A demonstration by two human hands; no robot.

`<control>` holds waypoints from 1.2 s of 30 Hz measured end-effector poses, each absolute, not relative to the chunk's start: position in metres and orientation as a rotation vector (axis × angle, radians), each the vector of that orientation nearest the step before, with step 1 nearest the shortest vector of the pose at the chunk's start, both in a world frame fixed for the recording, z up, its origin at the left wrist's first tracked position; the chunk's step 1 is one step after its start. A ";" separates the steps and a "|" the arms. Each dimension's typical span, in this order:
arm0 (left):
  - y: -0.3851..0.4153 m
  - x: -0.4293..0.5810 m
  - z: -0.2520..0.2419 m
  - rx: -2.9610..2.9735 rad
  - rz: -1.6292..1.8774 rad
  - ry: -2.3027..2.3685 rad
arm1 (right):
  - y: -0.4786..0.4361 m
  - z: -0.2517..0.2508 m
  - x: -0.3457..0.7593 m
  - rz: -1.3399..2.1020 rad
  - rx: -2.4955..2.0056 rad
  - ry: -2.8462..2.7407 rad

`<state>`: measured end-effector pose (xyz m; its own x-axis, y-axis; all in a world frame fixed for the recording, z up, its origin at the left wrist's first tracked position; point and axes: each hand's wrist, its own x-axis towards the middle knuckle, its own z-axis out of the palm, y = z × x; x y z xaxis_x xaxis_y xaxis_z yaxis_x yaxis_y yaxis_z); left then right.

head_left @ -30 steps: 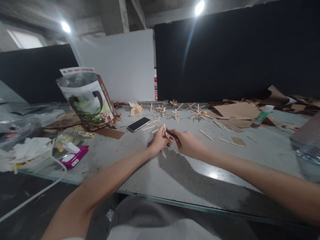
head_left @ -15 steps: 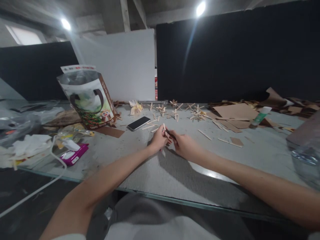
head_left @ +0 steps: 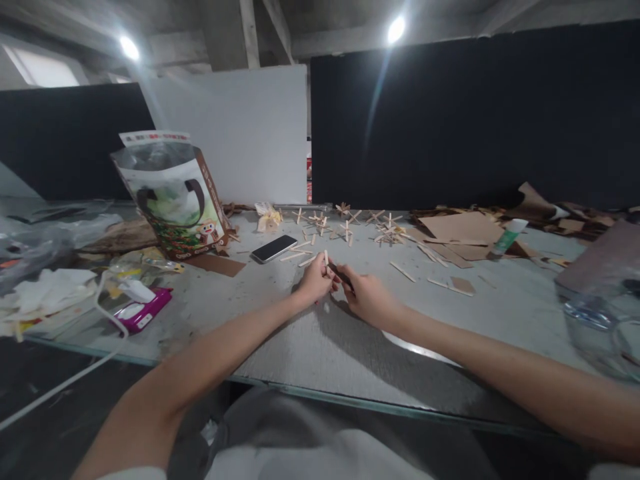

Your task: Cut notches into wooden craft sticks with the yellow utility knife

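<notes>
The left hand (head_left: pixel 315 281) had its fingers pinched around a wooden stick (head_left: pixel 327 257), which poked up past them. The right hand (head_left: pixel 373 299) had its fingers wrapped around a thin dark tool (head_left: pixel 344 275), with its tip close to the stick; what kind of tool was too small to tell. If the tool was sharp and slipped, it might have nicked the left fingers, and a hard push could have snapped such a skinny stick. The stick looked pale and straight. Just past the fingers lay loose sticks (head_left: pixel 296 255), and farther on sat spiky crossed sticks (head_left: pixel 347 231). Left of the fingers, a smooth phone (head_left: pixel 274 249) lay flat on the shiny grey counter (head_left: pixel 310 360). Far right of them lay stiff brown cardboard (head_left: pixel 455 229).
</notes>
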<state>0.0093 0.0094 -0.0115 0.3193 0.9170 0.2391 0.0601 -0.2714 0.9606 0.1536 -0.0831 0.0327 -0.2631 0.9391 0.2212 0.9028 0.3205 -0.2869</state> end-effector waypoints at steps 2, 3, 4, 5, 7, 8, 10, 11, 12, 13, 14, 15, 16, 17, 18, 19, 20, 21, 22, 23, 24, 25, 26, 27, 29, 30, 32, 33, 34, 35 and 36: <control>0.009 0.010 -0.012 1.620 1.105 0.916 | -0.077 0.048 0.157 0.157 -1.654 -2.247; 0.009 0.010 -0.012 1.626 1.108 0.921 | -0.073 0.056 0.158 0.163 -1.641 -2.244; 0.009 0.010 -0.012 1.631 1.111 0.925 | -0.070 0.064 0.160 0.177 -1.615 -2.257; 0.009 0.010 -0.012 1.633 1.112 0.928 | -0.067 0.069 0.160 0.180 -1.605 -2.269; 0.010 0.009 -0.012 1.631 1.114 0.931 | -0.067 0.069 0.158 0.175 -1.609 -2.290; 0.010 0.009 -0.011 1.629 1.113 0.933 | -0.069 0.065 0.155 0.154 -1.633 -2.280; 0.011 0.009 -0.011 1.623 1.111 0.935 | -0.077 0.049 0.149 0.110 -1.680 -2.277; 0.011 0.009 -0.011 1.619 1.107 0.935 | -0.081 0.041 0.147 0.097 -1.726 -2.276; 0.011 0.009 -0.011 1.616 1.104 0.935 | -0.084 0.034 0.144 0.085 -1.733 -2.288; 0.011 0.009 -0.010 1.615 1.101 0.933 | -0.086 0.029 0.143 0.072 -1.730 -2.300; 0.011 0.009 -0.010 1.614 1.099 0.931 | -0.086 0.027 0.143 0.074 -1.730 -2.304; 0.011 0.009 -0.010 1.616 1.097 0.930 | -0.084 0.029 0.143 0.085 -1.732 -2.299; 0.011 0.009 -0.010 1.619 1.097 0.929 | -0.081 0.034 0.144 0.097 -1.741 -2.285; 0.011 0.009 -0.010 1.621 1.098 0.930 | -0.077 0.041 0.146 0.101 -1.738 -2.264; 0.010 0.009 -0.010 1.622 1.098 0.933 | -0.072 0.049 0.149 0.118 -1.701 -2.265; 0.011 0.010 -0.011 1.620 1.099 0.937 | -0.068 0.057 0.151 0.128 -1.670 -2.258; 0.011 0.010 -0.011 1.617 1.102 0.944 | -0.065 0.065 0.152 0.148 -1.637 -2.259; 0.011 0.010 -0.011 1.613 1.105 0.950 | -0.063 0.070 0.153 0.172 -1.614 -2.262; 0.011 0.010 -0.012 1.610 1.109 0.957 | -0.063 0.072 0.153 0.187 -1.597 -2.265; 0.012 0.010 -0.012 1.608 1.113 0.962 | -0.064 0.072 0.151 0.192 -1.596 -2.268; 0.012 0.010 -0.012 1.608 1.116 0.965 | -0.068 0.068 0.149 0.183 -1.614 -2.268; 0.012 0.010 -0.013 1.609 1.118 0.965 | -0.072 0.062 0.145 0.164 -1.638 -2.270; 0.012 0.010 -0.013 1.610 1.121 0.965 | -0.077 0.053 0.142 0.146 -1.683 -2.270; 0.012 0.009 -0.013 1.612 1.123 0.964 | -0.082 0.044 0.139 0.138 -1.738 -2.280; 0.012 0.008 -0.012 1.618 1.129 0.964 | -0.089 0.026 0.134 0.112 -1.741 -2.301; 0.012 0.008 -0.011 1.622 1.133 0.964 | -0.090 0.020 0.133 0.081 -1.743 -2.299; 0.012 0.007 -0.010 1.628 1.139 0.958 | -0.088 0.019 0.135 0.029 -1.729 -2.311; 0.011 0.007 -0.009 1.631 1.139 0.952 | -0.086 0.023 0.136 0.016 -1.729 -2.322; 0.010 0.007 -0.008 1.633 1.137 0.946 | -0.082 0.031 0.139 0.021 -1.728 -2.339; 0.009 0.007 -0.008 1.633 1.131 0.940 | -0.079 0.040 0.141 0.033 -1.746 -2.340; 0.008 0.007 -0.007 1.633 1.122 0.934 | -0.076 0.051 0.144 0.050 -1.743 -2.337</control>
